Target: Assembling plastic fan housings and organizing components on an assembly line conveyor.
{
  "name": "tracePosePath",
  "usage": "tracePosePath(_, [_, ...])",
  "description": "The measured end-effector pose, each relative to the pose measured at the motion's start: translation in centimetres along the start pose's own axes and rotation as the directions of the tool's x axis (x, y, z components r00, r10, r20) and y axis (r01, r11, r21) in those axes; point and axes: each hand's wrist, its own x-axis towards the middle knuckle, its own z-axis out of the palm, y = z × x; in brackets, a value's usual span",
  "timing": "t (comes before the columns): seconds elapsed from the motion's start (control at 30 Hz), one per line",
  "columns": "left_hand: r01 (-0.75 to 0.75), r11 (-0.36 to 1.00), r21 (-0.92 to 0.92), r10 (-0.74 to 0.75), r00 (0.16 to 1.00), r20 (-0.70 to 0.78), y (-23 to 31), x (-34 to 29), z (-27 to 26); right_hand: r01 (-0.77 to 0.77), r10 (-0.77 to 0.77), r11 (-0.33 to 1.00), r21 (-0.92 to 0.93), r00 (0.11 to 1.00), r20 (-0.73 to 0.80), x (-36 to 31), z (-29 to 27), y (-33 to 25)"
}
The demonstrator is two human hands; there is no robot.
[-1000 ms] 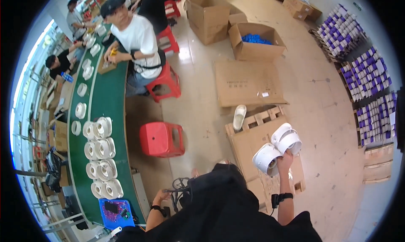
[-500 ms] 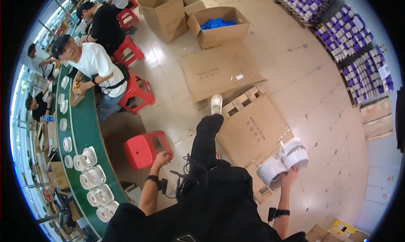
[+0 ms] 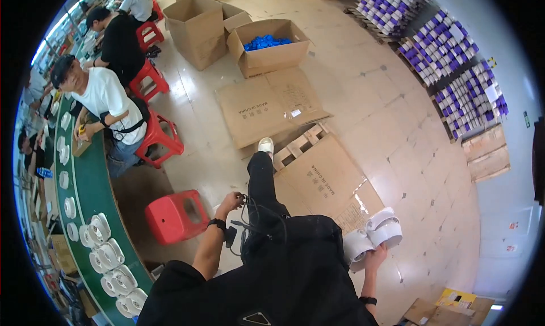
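Note:
My right hand (image 3: 374,259) grips a pair of white round plastic housings (image 3: 386,229) from below, out over the right side; its fingers are partly hidden behind them. They look like short, wide cylinders with rims, held side by side. My left hand (image 3: 231,202) is at the left of my stretched leg, fingers closed at a loop of black cable (image 3: 245,201) that hangs by my thigh. A red plastic stool (image 3: 176,215) stands to the left of that hand.
At the left runs a green conveyor belt (image 3: 91,184) bearing several white round parts (image 3: 108,255). A person in a white shirt (image 3: 110,96) sits beside it. Ahead are a pallet with flat cardboard (image 3: 323,178), an open carton of blue pieces (image 3: 272,62) and stacked purple-and-white goods (image 3: 440,45).
My view has shifted, and the belt, stool and cartons now sit further left in it. My left hand has come in to the cable; the right still holds the white housings.

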Motion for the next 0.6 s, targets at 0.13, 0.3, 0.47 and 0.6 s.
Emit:
tracePosePath(0.13, [0.014,0.994,-0.104,-0.023,0.996,-0.087,-7.5,-1.8,0.9,0.024,-0.024,1.0,0.002,0.999,0.045,0.0,1.7,1.5])
tracePosePath(0.3, [0.376,0.909,-0.182,-0.377,0.926,0.029,-11.4,-11.5,3.0,0.051,-0.053,0.997,0.064,0.998,0.041,1.6,2.7,2.1])
tracePosePath(0.47, [0.462,0.831,-0.309,-0.524,0.837,-0.158,-13.8,-20.3,0.6,0.071,-0.046,0.99,-0.121,0.979,0.199,6.7,8.9,2.0])
tracePosePath(0.6, [0.404,0.867,-0.292,-0.491,0.795,-0.357,-12.6,-26.3,-1.3,0.367,-0.362,0.926,0.091,0.93,-0.066,11.3,17.7,3.8])
